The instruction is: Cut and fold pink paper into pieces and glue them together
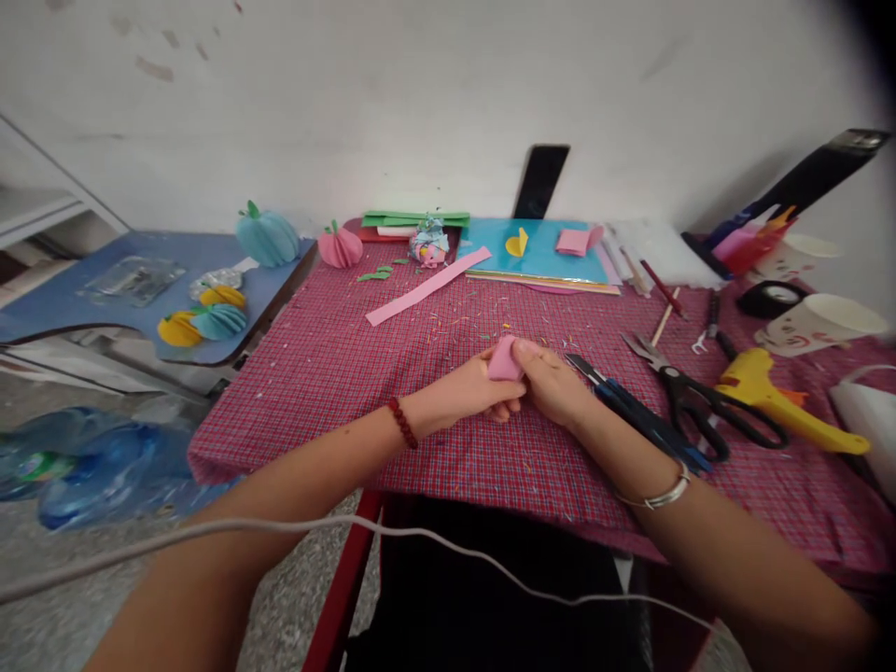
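Between my two hands is a small folded piece of pink paper (pixel 505 360), held above the checked tablecloth (pixel 315 392). My left hand (pixel 483 385) grips it from the left, with its fingers curled underneath. From the right, my right hand (pixel 550 373) pinches the paper's upper right edge with thumb and fingers. Past the hands lies a long pink paper strip (pixel 427 287). A blue utility knife (pixel 644 420) rests beside my right forearm, and black-handled scissors (pixel 700 397) lie just to the right of it.
A yellow glue gun (pixel 784 401), paper cups (pixel 822 325) and black tape (pixel 771 299) stand at right. Behind are blue sheets (pixel 546 257), a pink paper pumpkin (pixel 341 246) and a leaning phone (pixel 542 180). A white cable (pixel 420 534) crosses in front.
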The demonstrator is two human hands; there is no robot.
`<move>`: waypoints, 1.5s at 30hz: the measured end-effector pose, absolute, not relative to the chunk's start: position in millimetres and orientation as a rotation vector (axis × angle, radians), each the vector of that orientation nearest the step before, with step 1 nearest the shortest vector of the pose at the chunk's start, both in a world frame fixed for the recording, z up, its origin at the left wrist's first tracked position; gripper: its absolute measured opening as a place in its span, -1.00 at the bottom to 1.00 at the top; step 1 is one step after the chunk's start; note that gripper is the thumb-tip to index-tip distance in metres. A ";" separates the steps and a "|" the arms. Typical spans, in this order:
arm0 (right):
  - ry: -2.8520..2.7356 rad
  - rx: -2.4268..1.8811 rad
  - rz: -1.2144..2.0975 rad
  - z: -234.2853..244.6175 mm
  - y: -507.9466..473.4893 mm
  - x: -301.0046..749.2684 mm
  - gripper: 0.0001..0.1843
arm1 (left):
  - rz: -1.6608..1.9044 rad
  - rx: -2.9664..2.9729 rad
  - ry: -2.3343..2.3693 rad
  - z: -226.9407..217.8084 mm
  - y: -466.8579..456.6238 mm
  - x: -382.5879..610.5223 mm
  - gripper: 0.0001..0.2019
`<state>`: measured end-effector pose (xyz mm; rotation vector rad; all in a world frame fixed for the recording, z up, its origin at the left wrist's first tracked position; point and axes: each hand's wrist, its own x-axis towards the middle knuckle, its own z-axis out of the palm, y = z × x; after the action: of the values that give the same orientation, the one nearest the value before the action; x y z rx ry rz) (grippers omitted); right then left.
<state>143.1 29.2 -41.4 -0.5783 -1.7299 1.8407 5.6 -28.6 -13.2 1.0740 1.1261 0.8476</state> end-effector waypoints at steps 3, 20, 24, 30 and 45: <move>-1.731 -0.621 1.755 -43.3 30.8 144.9 -0.48 | 0.739 1.094 1.108 -8.6 -28.8 -7.2 -0.90; -1.367 -0.827 1.733 -38.3 37.5 148.4 -0.60 | 0.805 1.506 1.105 -15.2 27.2 11.4 -0.74; -1.414 -0.916 1.649 -41.7 45.4 151.8 -0.61 | 0.818 1.496 1.104 -20.9 36.6 17.4 -0.74; -1.300 -0.869 1.643 -34.8 55.5 157.9 -0.61 | 0.827 1.424 1.144 -17.3 47.4 38.1 -0.77; -2.223 -0.898 0.902 -36.5 71.8 172.3 -0.80 | 1.006 1.951 1.414 -3.5 22.0 -31.2 -0.89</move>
<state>172.3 71.8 -36.5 -0.8981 -2.2234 0.9018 -31.2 22.0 -3.5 1.9512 1.4139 1.0057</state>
